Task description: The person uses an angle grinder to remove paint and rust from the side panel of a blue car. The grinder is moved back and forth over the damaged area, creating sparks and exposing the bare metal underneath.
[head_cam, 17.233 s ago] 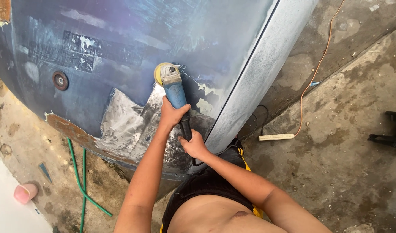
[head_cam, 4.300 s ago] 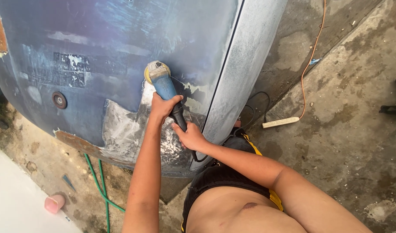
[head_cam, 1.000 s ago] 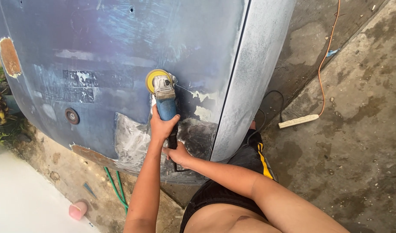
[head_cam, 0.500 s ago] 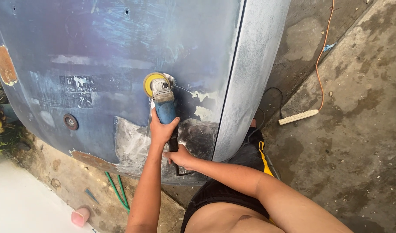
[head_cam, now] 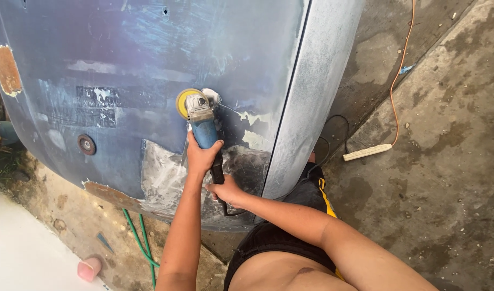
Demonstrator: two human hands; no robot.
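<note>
Blue-bodied angle grinder with yellow disc (head_cam: 199, 116) pressed against worn blue curved metal hull panel (head_cam: 150, 70), above bare sanded patch (head_cam: 163, 180). Left hand (head_cam: 202, 156) clenched round grinder body; right hand (head_cam: 227, 189) gripping black rear handle. Orange cord (head_cam: 400, 70) on concrete floor (head_cam: 446, 161).

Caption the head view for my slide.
Both hands, left and right, press a blue grinder against a worn blue hull.

Angle grinder (head_cam: 202, 125): blue body, yellow disc, grey metal head. Curved panel (head_cam: 150, 64): blue-purple, streaked, with pale bare patches and a rust-orange spot. Edge strip (head_cam: 311, 97): dull silver-grey. Hose (head_cam: 142, 245): green. Cable (head_cam: 400, 70): orange. Power strip (head_cam: 367, 152): cream. Cup (head_cam: 89, 268): pink. Floor (head_cam: 446, 178): mottled grey concrete.
</note>
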